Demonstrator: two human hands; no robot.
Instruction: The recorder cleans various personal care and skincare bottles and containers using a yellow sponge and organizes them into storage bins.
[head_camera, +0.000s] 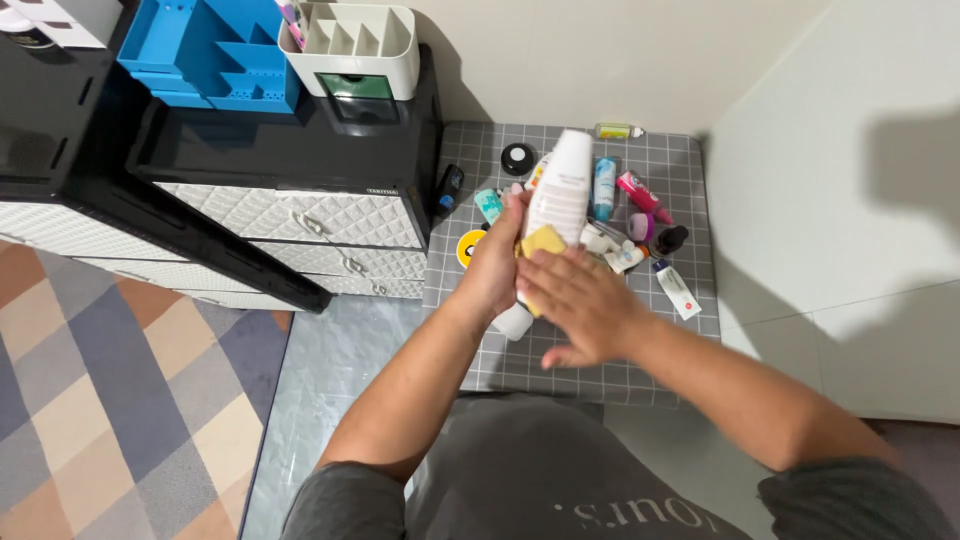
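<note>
Grey shirt fabric (520, 480) fills the bottom of the view, and both bare forearms reach forward from it over a small table with a grey checked top (560, 370). Nearest on that top, the right hand (585, 300) lies flat and spread, pressing a yellow cloth (543, 241) against a tall white bottle (558, 200). The left hand (495, 262) is wrapped around the bottle's left side, gripping it; the bottle is tilted, its lower end towards the person above the table's middle.

Beyond the hands, small toiletries crowd the far half of the top: a white tube (677, 289) by the right edge, a pink tube (641, 196), a blue tube (603, 188) and a round black lid (517, 158) near the far left corner. Left of the table stands a black-topped drawer unit (300, 215), carrying a blue organiser (210, 50) and a white organiser (350, 45).
</note>
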